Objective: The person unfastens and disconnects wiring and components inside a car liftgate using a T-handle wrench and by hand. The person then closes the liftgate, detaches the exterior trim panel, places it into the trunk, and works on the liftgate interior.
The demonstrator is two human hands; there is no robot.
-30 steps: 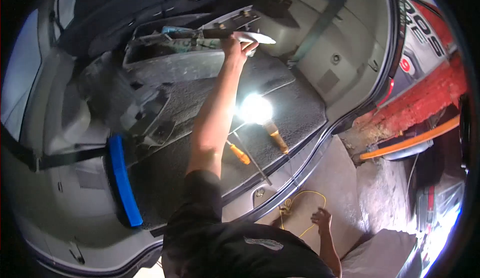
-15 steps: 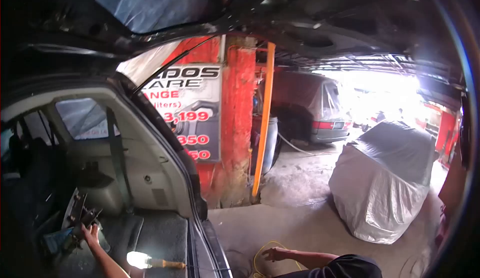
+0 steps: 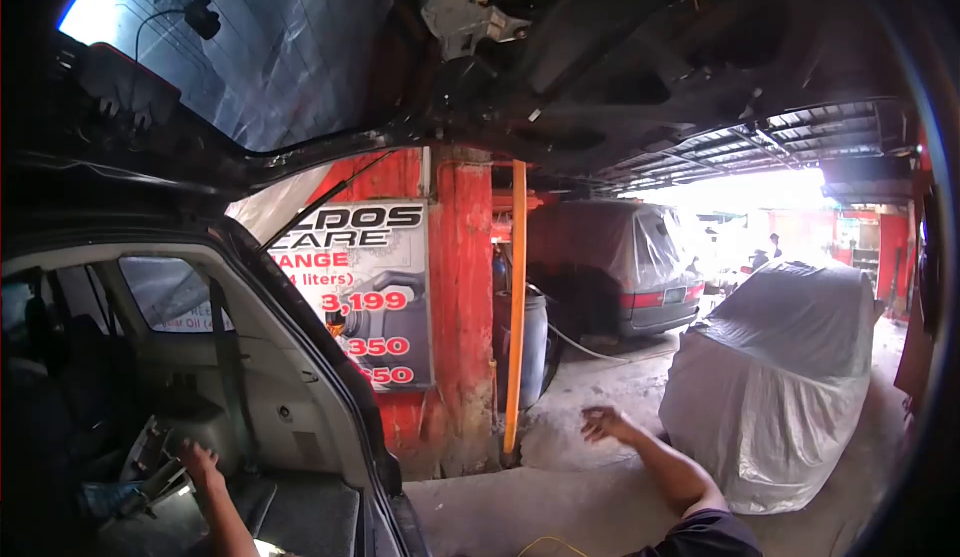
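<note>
My left hand [image 3: 201, 461] reaches into the car's open rear, its fingers apart with nothing seen in them. Just beside it lies a jumble of parts [image 3: 150, 492] in the cargo area; their kind is hard to make out. My right hand [image 3: 608, 424] is raised in the air outside the car, fingers spread and slightly bent, holding nothing. The raised tailgate [image 3: 600, 67] hangs overhead with its inner trim off. A bare metal mechanism [image 3: 465, 12] and a dangling dark piece on a wire [image 3: 202, 17] show on it.
A gas strut [image 3: 325, 202] joins the tailgate to the body. Beyond stand a red pillar [image 3: 463, 297], an orange post [image 3: 517, 307], a blue drum [image 3: 535, 347] and a covered vehicle [image 3: 770, 387]. A van [image 3: 640, 267] is parked farther back. A yellow cord [image 3: 553, 542] lies below.
My view has tilted up, showing more of the tailgate. My left hand has come off the dark parts and its fingers have spread. My right hand has risen.
</note>
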